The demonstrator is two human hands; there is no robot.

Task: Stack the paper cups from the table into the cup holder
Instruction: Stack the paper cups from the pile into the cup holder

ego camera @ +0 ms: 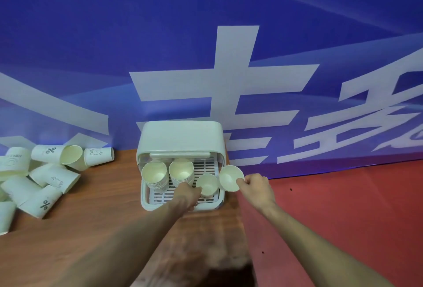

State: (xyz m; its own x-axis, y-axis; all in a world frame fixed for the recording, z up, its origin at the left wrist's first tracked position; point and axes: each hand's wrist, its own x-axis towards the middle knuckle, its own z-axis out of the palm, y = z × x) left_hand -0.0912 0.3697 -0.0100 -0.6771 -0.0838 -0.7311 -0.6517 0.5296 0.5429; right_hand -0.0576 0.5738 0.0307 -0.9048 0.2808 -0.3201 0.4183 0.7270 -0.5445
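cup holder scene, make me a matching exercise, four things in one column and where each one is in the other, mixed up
Things:
1. left hand
2. right hand
3. two cup stacks
4. loose cups

Places:
A. lying on the wooden table, far left
B. standing in the cup holder, left side of its rack
C. holding a cup above the holder's right edge
D. holding a cup on the rack

Pairs: 1-D, 2-C, 3-B, 4-A

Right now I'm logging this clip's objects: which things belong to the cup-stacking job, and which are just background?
Part of the job:
- cup holder with two stacks
- single cup, held by the left hand
- cup pinched by the right hand
- loose cups lying on the table

Just there:
- blue banner
- red floor
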